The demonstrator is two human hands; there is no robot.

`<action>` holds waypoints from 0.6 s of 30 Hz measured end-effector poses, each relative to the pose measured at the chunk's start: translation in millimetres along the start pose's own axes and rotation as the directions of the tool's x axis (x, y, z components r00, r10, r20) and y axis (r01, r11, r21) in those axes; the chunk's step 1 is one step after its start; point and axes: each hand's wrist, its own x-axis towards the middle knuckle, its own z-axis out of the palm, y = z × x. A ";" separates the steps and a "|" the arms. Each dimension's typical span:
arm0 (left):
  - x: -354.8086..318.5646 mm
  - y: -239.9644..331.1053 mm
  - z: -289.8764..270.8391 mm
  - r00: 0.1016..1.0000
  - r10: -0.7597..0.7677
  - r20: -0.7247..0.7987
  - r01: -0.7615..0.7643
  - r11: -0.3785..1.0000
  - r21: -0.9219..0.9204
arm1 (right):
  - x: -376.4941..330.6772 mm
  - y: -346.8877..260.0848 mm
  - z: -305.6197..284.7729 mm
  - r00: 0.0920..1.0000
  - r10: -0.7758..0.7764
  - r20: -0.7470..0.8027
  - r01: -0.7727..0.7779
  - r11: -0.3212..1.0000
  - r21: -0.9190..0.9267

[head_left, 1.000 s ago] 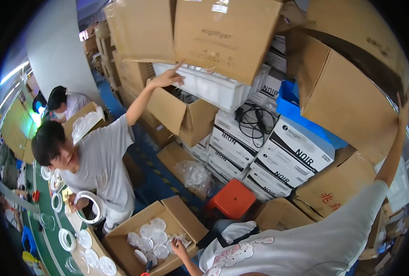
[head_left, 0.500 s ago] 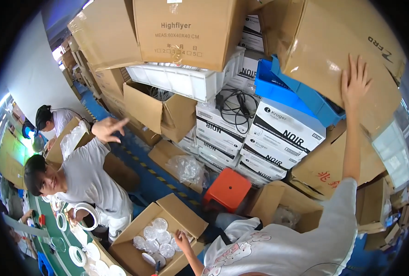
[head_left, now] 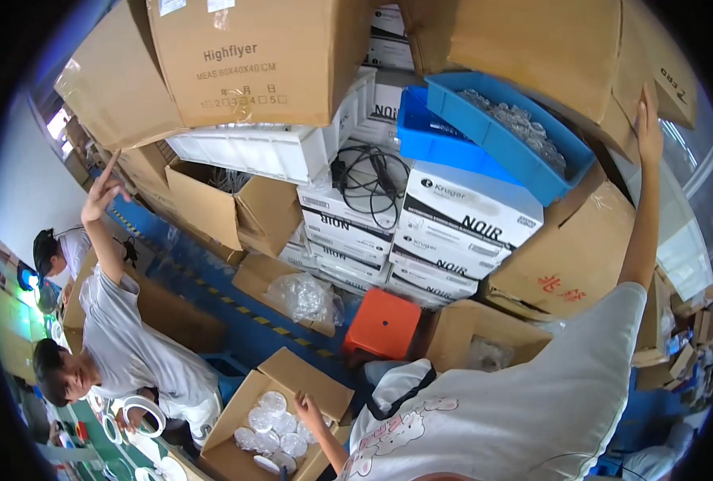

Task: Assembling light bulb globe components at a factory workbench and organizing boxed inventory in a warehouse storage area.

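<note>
- Open carton of clear round lids: our left hand rests unclenched on its rim.
- Stacked cardboard box: our right hand flat, grasping nothing.
- Blue bin: clear pieces.

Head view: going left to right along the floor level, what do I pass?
Co-worker in grey shirt → open carton of round white discs with the left hand at its edge → orange stool → open brown box.

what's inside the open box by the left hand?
The open box holds round clear lids or discs in loose layers. The left hand rests at its edge. Anything below the top layer is hidden.
</note>
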 end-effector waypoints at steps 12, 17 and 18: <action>-5.9 -28.7 -48.1 0.997 -0.029 -0.075 0.031 0.999 0.029 | -65.8 -324.5 -52.7 0.897 -0.413 -0.157 0.426 0.903 0.056; 3.6 -25.5 -52.5 0.993 -0.019 -0.118 0.018 1.000 -0.004 | -33.1 -408.4 -9.0 0.754 -0.559 -0.344 0.599 0.801 0.012; 7.6 -26.9 -50.4 0.988 -0.023 -0.150 0.023 1.000 -0.002 | -20.7 -415.0 4.0 0.756 -0.553 -0.351 0.595 0.804 0.012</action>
